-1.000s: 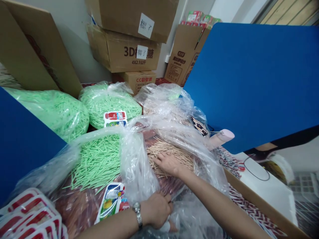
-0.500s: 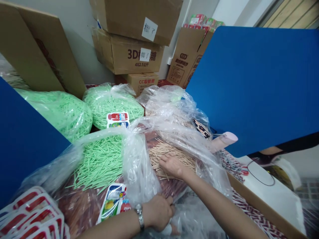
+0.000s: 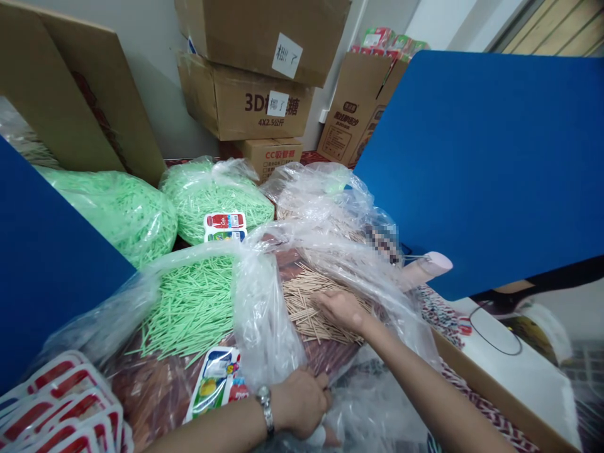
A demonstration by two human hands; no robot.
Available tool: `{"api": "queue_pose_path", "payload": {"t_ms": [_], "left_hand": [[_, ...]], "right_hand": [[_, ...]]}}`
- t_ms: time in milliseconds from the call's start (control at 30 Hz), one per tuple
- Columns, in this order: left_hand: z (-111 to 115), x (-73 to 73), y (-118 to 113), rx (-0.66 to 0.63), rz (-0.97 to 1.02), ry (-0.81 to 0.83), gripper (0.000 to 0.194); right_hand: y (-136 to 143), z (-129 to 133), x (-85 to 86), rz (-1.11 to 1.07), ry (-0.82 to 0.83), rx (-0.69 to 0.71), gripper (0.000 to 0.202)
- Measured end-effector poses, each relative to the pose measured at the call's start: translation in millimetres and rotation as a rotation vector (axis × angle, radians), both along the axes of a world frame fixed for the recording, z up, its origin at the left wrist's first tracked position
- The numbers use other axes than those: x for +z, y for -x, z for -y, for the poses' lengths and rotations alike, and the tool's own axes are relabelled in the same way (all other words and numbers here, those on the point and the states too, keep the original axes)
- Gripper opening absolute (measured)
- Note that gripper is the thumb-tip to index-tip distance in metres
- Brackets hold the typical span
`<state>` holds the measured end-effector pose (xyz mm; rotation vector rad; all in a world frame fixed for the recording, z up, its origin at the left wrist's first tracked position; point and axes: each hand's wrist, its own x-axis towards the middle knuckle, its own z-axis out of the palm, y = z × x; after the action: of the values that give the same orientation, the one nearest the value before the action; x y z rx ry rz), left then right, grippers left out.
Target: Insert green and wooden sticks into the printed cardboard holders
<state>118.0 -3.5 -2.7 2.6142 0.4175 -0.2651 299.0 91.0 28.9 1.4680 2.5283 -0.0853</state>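
Observation:
My right hand (image 3: pixel 343 308) rests in a loose pile of thin beige sticks (image 3: pixel 306 299), its fingers bent together around some of them; the fingertips are partly hidden. My left hand (image 3: pixel 304 402), with a metal watch (image 3: pixel 265 402) on the wrist, is closed low in front, beside clear plastic sheeting (image 3: pixel 267 321). Something small and white shows under its fingers, too covered to name. Left of the plastic lies a pile of thin green sticks (image 3: pixel 189 314). A printed packaging card (image 3: pixel 210 385) with bottle pictures lies near my left forearm.
Overlapping red-and-white cards (image 3: pixel 61 409) lie at the lower left. Bags of green sticks (image 3: pixel 214 195) and a bag of beige sticks (image 3: pixel 321 195) stand behind. Blue panels (image 3: pixel 481 163) flank both sides. Stacked cardboard boxes (image 3: pixel 264 94) rise at the back. A pale pink cylinder (image 3: pixel 427 269) stands right.
My right hand has moved slightly right over the beige sticks, its fingers drawn closer together. The left hand stays in place.

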Motion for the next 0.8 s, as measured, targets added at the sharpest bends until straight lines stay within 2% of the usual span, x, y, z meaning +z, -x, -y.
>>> {"api": "queue_pose_path", "payload": {"t_ms": [133, 300, 400, 600, 700, 800], "left_hand": [[-0.2, 1.7, 0.2, -0.003, 0.009, -0.006, 0.056], [-0.4, 4.5, 0.1, -0.007, -0.008, -0.011, 0.053], [0.2, 4.3, -0.8, -0.015, -0.054, -0.006, 0.052], [1.4, -0.1, -1.8, -0.009, -0.020, -0.020, 0.052], [1.3, -1.8, -1.4, -0.002, 0.021, -0.033, 0.049], [1.5, -2.5, -1.3, -0.010, 0.016, -0.035, 0.048]], "right_hand": [[7.9, 4.9, -1.8, 0.037, -0.030, -0.089, 0.028], [38.6, 10.9, -17.6, 0.054, -0.020, -0.151, 0.033], [41.7, 11.2, -23.8, 0.064, -0.014, -0.178, 0.025], [30.1, 11.7, -15.9, 0.064, 0.022, -0.102, 0.024], [34.9, 13.0, -12.1, 0.059, 0.034, -0.033, 0.022], [42.2, 13.9, -15.3, 0.072, 0.042, -0.001, 0.019]]}}
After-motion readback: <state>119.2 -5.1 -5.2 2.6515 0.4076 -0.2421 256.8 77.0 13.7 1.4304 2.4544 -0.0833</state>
